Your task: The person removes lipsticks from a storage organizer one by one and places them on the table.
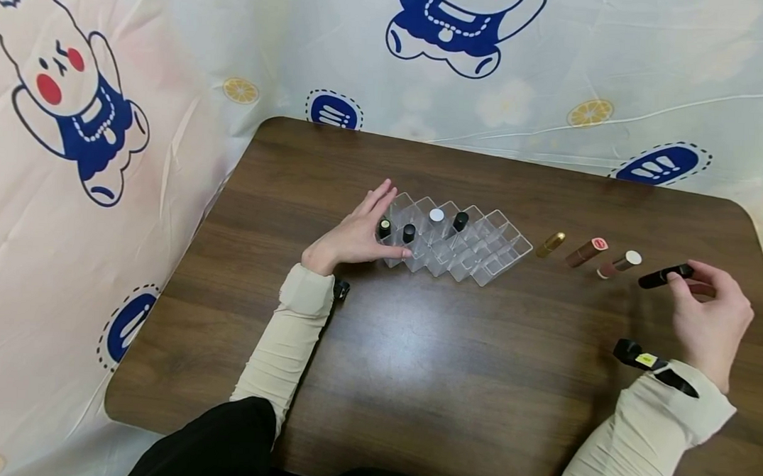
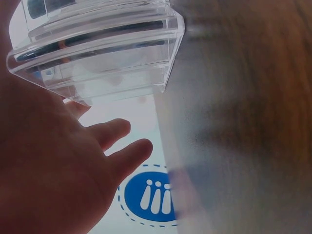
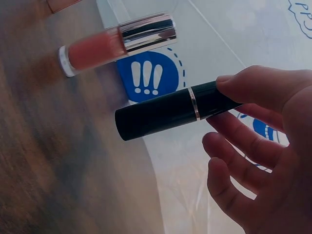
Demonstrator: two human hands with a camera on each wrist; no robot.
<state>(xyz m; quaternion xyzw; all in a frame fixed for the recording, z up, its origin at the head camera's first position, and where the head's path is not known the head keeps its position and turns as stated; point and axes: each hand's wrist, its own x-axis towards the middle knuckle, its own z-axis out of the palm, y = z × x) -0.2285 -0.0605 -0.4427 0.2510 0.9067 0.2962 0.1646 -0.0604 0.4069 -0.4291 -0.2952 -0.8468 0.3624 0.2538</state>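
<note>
My right hand (image 1: 713, 316) pinches a black lipstick tube (image 3: 156, 114) by one end, between thumb and forefinger. The tube lies slanted, with a thin silver band around it, at the right end of a row of cosmetics. On the left, my left hand (image 1: 356, 237) rests against the end of a clear lipstick organizer (image 1: 477, 253), its thumb along the front side and its fingers stretched out behind. Several capped tubes stand in the organizer's left half, among them a white-capped one (image 1: 436, 215) and a black-capped one (image 1: 461, 221).
Between the organizer and my right hand lie a gold tube (image 1: 550, 245), a reddish-brown tube (image 1: 587, 253) and a pink tube with a silver cap (image 1: 620, 265). The brown wooden table (image 1: 413, 381) has a printed curtain (image 1: 521, 109) behind it and at its left.
</note>
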